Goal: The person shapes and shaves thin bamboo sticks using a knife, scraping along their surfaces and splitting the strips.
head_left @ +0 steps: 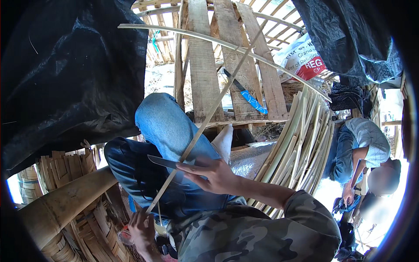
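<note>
My right hand (214, 175) is closed on a knife (162, 162), its handle hidden in the fingers. The blade points left and lies close to a long, thin bamboo strip (210, 111); I cannot tell whether the edge bites into it. The strip slants across my jeans, from the lower left up over the wooden planks. At its lower end, my left hand (142, 231) is closed around it near my left side. Another pale bamboo strip (227, 43) crosses the planks from the upper left to the right.
A second knife with a blue patterned handle (253, 102) rests on the wooden planks (201, 65). Many split strips form a bundle (301, 139) at my right. A thick bamboo pole (65, 205) juts in at left. Black sheeting (74, 74) hangs there. Another person (366, 144) works at far right.
</note>
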Available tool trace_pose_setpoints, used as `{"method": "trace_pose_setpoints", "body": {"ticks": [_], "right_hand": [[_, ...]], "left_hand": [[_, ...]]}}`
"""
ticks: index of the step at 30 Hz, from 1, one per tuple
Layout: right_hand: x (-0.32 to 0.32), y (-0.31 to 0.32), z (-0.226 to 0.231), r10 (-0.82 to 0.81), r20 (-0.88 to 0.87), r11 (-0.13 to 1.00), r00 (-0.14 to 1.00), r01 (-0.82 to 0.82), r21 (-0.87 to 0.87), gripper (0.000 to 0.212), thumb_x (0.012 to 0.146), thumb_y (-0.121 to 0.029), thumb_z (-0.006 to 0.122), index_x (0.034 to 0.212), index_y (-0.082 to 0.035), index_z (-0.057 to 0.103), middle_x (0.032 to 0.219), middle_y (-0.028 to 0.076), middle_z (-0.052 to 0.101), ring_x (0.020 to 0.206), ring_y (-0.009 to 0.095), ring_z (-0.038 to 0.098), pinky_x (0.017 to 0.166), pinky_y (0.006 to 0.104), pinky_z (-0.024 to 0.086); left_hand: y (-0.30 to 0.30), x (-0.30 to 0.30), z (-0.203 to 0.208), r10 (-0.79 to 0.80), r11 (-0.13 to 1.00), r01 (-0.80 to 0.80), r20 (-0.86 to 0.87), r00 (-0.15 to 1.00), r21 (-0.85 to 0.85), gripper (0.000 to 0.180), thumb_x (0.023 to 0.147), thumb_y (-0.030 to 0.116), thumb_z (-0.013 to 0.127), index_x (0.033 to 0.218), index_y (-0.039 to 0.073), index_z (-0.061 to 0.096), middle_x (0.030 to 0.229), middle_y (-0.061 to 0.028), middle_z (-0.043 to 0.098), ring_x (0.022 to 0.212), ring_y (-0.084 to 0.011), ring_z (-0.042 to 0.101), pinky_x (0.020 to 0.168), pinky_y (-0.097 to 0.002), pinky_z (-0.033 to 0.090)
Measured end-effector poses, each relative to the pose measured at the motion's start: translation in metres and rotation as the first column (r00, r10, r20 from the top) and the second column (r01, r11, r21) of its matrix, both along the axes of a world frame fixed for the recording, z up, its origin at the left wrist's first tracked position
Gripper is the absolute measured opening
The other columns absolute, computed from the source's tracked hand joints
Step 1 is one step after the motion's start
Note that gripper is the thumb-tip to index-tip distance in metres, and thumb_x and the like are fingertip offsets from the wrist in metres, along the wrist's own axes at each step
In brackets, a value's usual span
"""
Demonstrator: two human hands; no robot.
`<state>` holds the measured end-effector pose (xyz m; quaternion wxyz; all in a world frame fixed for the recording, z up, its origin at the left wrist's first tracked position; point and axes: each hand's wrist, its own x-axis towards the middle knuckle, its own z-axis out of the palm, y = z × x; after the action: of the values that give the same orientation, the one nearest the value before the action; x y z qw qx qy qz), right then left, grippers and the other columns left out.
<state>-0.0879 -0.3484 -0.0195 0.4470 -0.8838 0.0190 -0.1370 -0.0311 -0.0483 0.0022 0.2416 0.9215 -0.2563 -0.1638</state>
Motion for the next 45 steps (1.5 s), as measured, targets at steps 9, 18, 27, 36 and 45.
{"method": "trace_pose_setpoints", "body": {"ticks": [9,18,27,36,45], "right_hand": [[0.002,-0.009,-0.006,0.009,-0.023,1.0,1.0,-0.009,-0.022,0.041,0.087,-0.019,0.064,0.128,-0.025,0.058,0.066,0.002,0.046,0.048,0.016,0.05,0.045,0.0317,0.046],[0.007,-0.004,-0.009,-0.008,0.019,1.0,1.0,0.009,-0.003,0.042,0.084,-0.014,0.067,0.125,-0.022,0.06,0.063,0.001,0.048,0.047,0.014,0.049,0.045,0.0309,0.044],[0.008,0.001,-0.012,-0.018,0.037,0.999,0.999,0.019,-0.042,0.037,0.085,-0.016,0.066,0.122,-0.021,0.062,0.063,0.002,0.044,0.046,0.014,0.047,0.042,0.0305,0.043],[0.009,0.008,-0.012,0.002,0.069,0.989,0.998,0.008,-0.147,0.047,0.079,-0.013,0.073,0.123,-0.025,0.062,0.06,0.001,0.038,0.043,0.014,0.04,0.039,0.0311,0.037],[0.009,0.004,-0.018,-0.024,0.086,0.981,0.996,0.04,-0.188,0.042,0.079,-0.015,0.071,0.12,-0.024,0.064,0.062,-0.001,0.041,0.043,0.011,0.044,0.038,0.0286,0.041]], "left_hand": [[-0.103,0.017,-0.006,-0.105,0.965,0.13,0.121,0.987,-0.228,0.017,0.088,0.006,0.059,0.105,0.003,0.061,0.08,-0.0142,0.061,0.063,-0.0302,0.061,0.054,-0.0371,0.047],[0.04,-0.014,0.001,0.134,0.96,-0.248,-0.567,0.813,-0.129,0.014,0.093,0.009,0.054,0.098,-0.001,0.063,0.064,-0.0061,0.056,0.054,-0.0119,0.051,0.051,-0.0267,0.039],[-0.091,0.002,-0.008,0.012,0.933,-0.141,-0.363,0.932,-0.331,0.016,0.095,0.012,0.05,0.105,0.001,0.059,0.066,-0.0093,0.056,0.059,-0.0139,0.056,0.056,-0.0282,0.043],[-0.066,0.002,0.002,0.082,0.941,-0.206,-0.411,0.908,-0.268,0.014,0.093,0.009,0.054,0.099,-0.001,0.062,0.071,-0.014,0.062,0.061,-0.0189,0.061,0.057,-0.0298,0.044],[-0.032,-0.015,0.03,0.176,0.958,-0.27,-0.552,0.815,-0.094,0.015,0.093,0.01,0.054,0.098,-0.002,0.063,0.058,-0.0084,0.053,0.052,-0.0098,0.046,0.05,-0.0268,0.037]]}}
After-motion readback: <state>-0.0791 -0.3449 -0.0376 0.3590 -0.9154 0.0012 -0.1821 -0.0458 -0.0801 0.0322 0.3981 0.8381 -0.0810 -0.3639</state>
